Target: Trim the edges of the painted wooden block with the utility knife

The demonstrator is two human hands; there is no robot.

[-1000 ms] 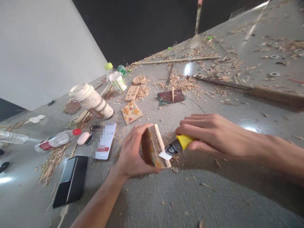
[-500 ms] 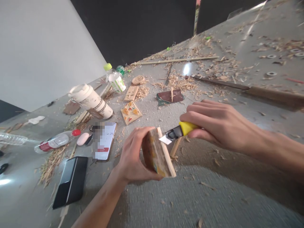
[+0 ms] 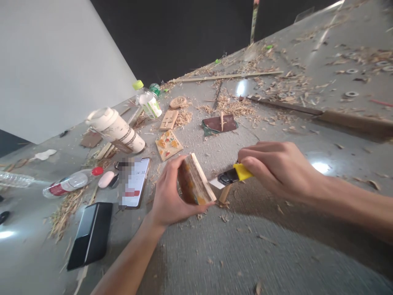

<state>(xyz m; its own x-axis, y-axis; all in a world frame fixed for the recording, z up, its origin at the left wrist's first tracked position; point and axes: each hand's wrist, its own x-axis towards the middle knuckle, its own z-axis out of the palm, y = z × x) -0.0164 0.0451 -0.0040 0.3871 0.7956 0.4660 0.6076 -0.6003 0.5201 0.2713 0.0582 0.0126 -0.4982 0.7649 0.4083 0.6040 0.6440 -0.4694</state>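
Observation:
My left hand (image 3: 172,192) grips a small wooden block (image 3: 196,180) by its ends, tilted above the table. Its broad face shows brown and yellow paint, and the bare wood edge faces right. In my right hand (image 3: 276,164) is a utility knife (image 3: 235,175) with a yellow and black body. The blade points left, its tip close to the block's edge; whether they touch I cannot tell. A short wood strip (image 3: 225,194) lies beneath the knife. Beyond the block lies a painted wooden tile (image 3: 168,145) with orange spots.
A phone (image 3: 136,182), a black case (image 3: 90,235) and a red-capped bottle (image 3: 72,183) lie at left. Behind them stand a cream tumbler (image 3: 118,129) and a green-capped bottle (image 3: 147,100). Wood shavings (image 3: 236,107) litter the table, with a carved piece (image 3: 168,120) and dark sandpaper-like sheet (image 3: 215,124).
The block has shifted left and tilted more in my left hand. My right hand has lowered slightly, and the knife blade has moved from over the block's edge to beside it.

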